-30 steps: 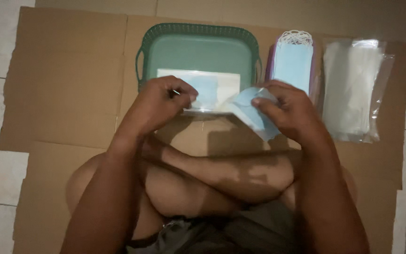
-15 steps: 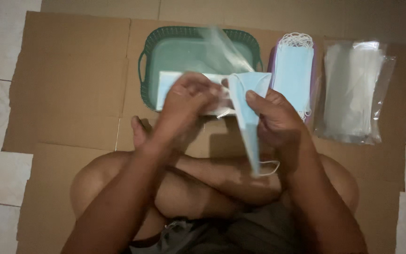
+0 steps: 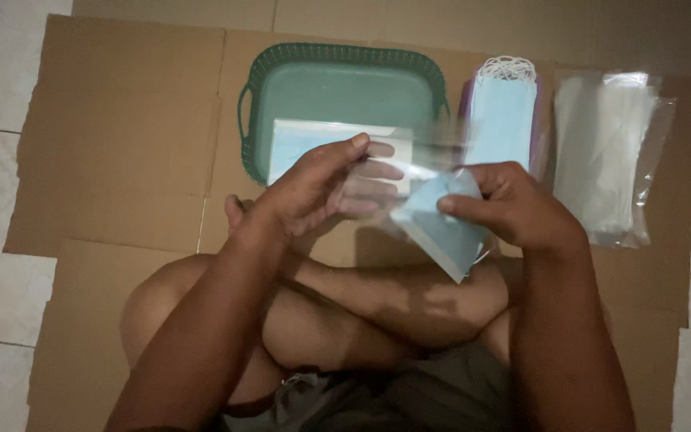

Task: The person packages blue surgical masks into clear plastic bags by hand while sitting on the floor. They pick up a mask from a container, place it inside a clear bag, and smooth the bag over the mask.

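Your left hand (image 3: 321, 188) grips a clear plastic sleeve (image 3: 377, 180); your right hand (image 3: 513, 204) pinches a folded blue face mask (image 3: 441, 224) at its mouth, above the cardboard's (image 3: 121, 144) middle, near a green basket (image 3: 337, 80).

One head-worn camera looks steeply down, close over lap and cardboard (image 3: 113, 136)

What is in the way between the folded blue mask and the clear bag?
Nothing visible. The right hand holds the folded blue mask right at the clear bag, which the left hand holds; its fingers show through the plastic.
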